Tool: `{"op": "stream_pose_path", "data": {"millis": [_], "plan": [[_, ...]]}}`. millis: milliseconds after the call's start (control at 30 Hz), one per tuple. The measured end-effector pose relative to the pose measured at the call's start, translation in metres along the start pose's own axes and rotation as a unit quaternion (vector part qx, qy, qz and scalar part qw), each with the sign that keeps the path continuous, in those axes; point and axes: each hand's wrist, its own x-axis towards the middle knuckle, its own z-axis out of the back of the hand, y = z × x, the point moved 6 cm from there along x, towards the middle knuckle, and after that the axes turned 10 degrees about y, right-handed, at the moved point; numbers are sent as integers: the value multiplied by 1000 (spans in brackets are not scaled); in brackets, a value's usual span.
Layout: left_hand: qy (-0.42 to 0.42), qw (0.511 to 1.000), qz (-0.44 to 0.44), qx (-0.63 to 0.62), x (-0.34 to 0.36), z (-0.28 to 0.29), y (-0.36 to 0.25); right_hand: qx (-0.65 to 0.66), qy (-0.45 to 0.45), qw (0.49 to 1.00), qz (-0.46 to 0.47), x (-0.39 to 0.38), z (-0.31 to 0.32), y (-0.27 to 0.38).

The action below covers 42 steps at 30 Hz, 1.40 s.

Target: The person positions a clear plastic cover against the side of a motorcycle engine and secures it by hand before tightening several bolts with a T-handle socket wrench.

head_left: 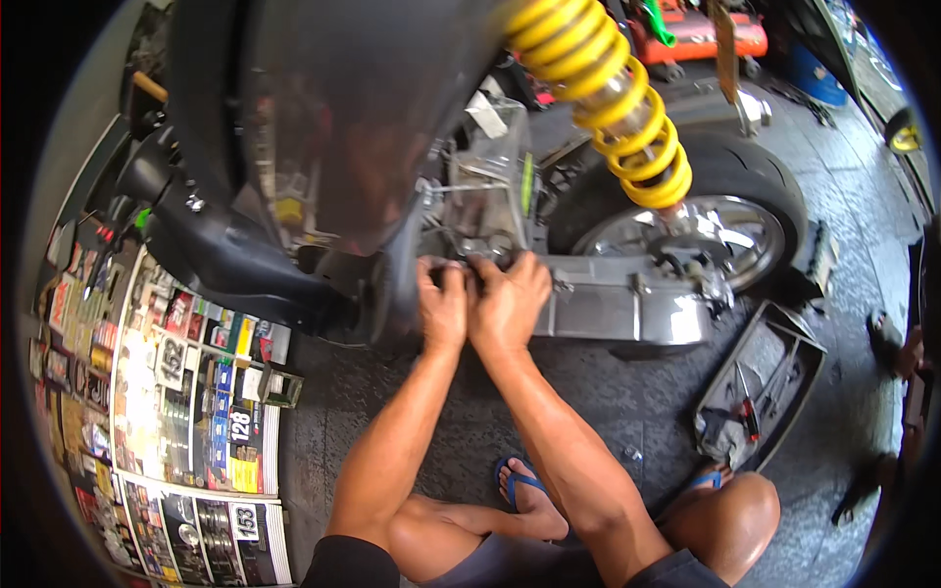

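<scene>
My left hand and my right hand are side by side at the engine of a scooter, near the front end of its grey metal transmission case. Both sets of fingers are curled in close together, gripping at a small spot that the hands themselves hide. Just beyond the fingertips lie engine parts and a clear, plastic-looking piece. The yellow coil-spring shock absorber slants down toward the rear wheel. Dark body panels loom over the left side, blurred and close.
On the floor to the right, a grey tray holds a red-handled screwdriver and a crumpled rag. Packed shelves of boxed goods line the left. A red wheeled tank and a blue drum stand behind the wheel.
</scene>
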Motion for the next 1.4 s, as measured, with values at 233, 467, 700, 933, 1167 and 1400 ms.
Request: {"op": "stream_pose_path", "data": {"millis": [233, 467, 700, 933, 1167, 1400], "plan": [[62, 995, -52, -64, 32, 23, 29, 45, -23, 999, 14, 6, -11, 10], [60, 997, -23, -32, 18, -3, 16, 72, -20, 997, -16, 8, 1, -10], [59, 996, -60, 25, 15, 11, 12, 45, -9, 999, 9, 5, -11, -2], [-16, 984, -65, 165, 0, 3, -5, 251, -69, 964, -53, 9, 20, -29], [-51, 975, -82, 201, 0, 4, -19, 108, 49, 993, 18, 30, 19, -21], [-65, 970, -91, 215, -4, -1, -25, 80, 143, 986, 43, 57, 26, -36]]}}
